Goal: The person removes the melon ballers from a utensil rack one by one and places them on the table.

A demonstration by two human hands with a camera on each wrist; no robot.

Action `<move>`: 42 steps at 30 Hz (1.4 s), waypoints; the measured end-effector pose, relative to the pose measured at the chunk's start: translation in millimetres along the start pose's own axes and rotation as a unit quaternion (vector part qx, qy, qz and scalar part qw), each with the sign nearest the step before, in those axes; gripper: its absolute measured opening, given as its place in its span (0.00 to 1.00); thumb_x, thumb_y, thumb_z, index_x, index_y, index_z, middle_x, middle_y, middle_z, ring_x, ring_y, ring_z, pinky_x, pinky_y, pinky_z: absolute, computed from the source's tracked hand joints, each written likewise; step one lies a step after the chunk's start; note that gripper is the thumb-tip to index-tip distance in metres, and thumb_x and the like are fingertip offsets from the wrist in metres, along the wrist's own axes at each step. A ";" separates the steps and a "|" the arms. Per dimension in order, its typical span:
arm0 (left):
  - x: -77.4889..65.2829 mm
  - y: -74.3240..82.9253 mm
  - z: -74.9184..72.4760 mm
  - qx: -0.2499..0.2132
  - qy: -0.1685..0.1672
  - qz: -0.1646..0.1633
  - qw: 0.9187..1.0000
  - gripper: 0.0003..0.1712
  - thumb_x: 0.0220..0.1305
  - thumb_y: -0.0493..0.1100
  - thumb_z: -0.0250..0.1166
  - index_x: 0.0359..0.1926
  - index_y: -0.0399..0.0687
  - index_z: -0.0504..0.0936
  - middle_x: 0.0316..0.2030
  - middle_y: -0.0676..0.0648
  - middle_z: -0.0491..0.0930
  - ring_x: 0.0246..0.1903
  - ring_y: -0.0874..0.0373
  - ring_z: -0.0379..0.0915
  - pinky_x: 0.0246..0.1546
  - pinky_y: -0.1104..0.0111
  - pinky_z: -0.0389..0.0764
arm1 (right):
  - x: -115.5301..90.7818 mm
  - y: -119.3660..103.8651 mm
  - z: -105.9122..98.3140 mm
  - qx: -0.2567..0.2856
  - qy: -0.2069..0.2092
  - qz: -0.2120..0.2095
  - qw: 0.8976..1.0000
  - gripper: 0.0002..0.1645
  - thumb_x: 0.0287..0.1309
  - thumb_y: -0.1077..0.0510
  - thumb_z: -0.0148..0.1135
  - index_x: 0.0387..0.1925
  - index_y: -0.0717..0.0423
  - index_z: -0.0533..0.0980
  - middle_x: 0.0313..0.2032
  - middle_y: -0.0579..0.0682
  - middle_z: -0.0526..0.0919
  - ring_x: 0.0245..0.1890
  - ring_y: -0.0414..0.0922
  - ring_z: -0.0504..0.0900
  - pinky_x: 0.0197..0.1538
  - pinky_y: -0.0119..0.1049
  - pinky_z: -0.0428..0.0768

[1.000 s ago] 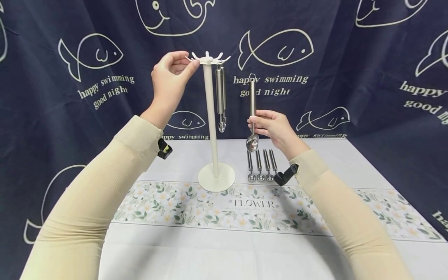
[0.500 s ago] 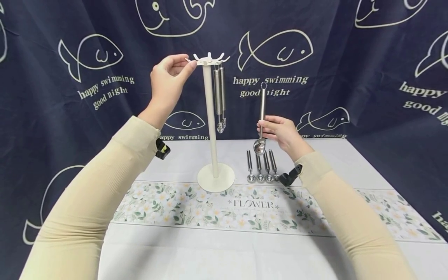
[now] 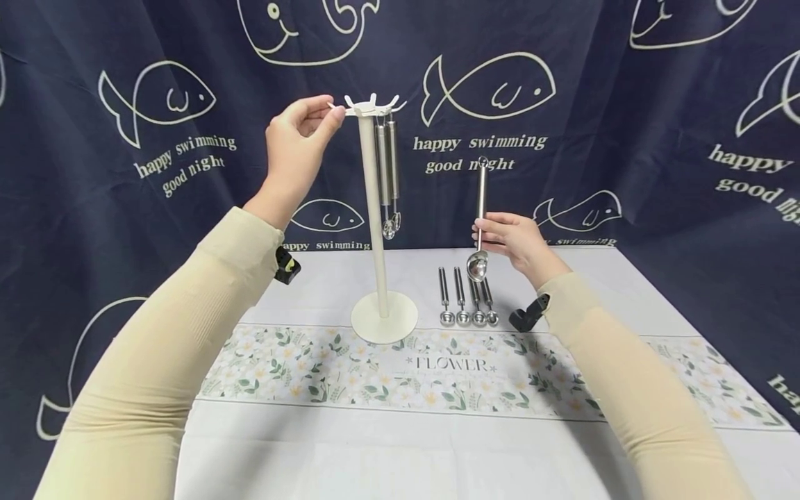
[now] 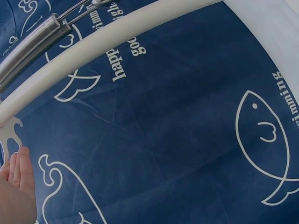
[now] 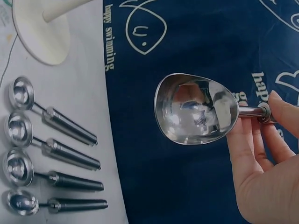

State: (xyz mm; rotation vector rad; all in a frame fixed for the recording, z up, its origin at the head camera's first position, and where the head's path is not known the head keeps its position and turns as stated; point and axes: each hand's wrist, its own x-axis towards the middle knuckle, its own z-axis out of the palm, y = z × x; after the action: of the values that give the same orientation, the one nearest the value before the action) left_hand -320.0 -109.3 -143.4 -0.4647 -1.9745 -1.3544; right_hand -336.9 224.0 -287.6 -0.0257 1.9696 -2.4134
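With thumb and fingertips, my left hand pinches a hook at the left of the white hanging rack. The rack stands upright on its round base. Two steel utensils with loop ends hang from its right-hand hooks, small heads downward. To the right of them, my right hand grips a steel ice cream scoop low on its handle. The scoop is upright, loop on top and bowl down, above the table. Its deep, shiny oval bowl fills the middle of the right wrist view and holds nothing.
Several steel scoops lie side by side on the white table, right of the rack's base. A flowered runner crosses the table. Behind hangs a dark blue curtain with fish drawings.
My right hand has moved right and down with the ice cream scoop, away from the rack. The rack's top has turned, bringing the hanging utensils slightly left; my left hand shifted slightly left too.
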 end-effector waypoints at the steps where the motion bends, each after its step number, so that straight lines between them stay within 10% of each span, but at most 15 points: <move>1: 0.0 -0.2 0.0 -0.002 0.000 -0.001 1.000 0.23 0.62 0.50 0.68 0.54 0.44 0.81 0.46 0.44 0.84 0.41 0.66 0.80 0.49 0.76 0.78 | 0.1 0.8 -1.5 -0.002 0.003 0.003 1.000 0.15 0.56 0.65 0.68 0.43 0.58 0.72 0.26 0.44 0.87 0.29 0.39 0.87 0.38 0.31 0.85; 42: 2.3 -5.0 -0.5 -0.044 -0.023 -0.013 0.999 0.21 0.65 0.47 0.65 0.56 0.42 0.80 0.44 0.43 0.84 0.39 0.67 0.82 0.52 0.74 0.78 | 6.2 42.5 -72.2 -0.159 0.011 0.114 0.981 0.10 0.61 0.59 0.64 0.25 0.42 0.79 0.25 0.36 0.84 0.30 0.34 0.83 0.40 0.27 0.83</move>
State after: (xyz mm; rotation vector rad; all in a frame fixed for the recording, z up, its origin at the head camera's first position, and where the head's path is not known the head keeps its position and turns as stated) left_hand -324.6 -111.9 -145.0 -0.5179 -1.9697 -1.4633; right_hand -344.7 286.0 -343.8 0.2092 2.2089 -1.9533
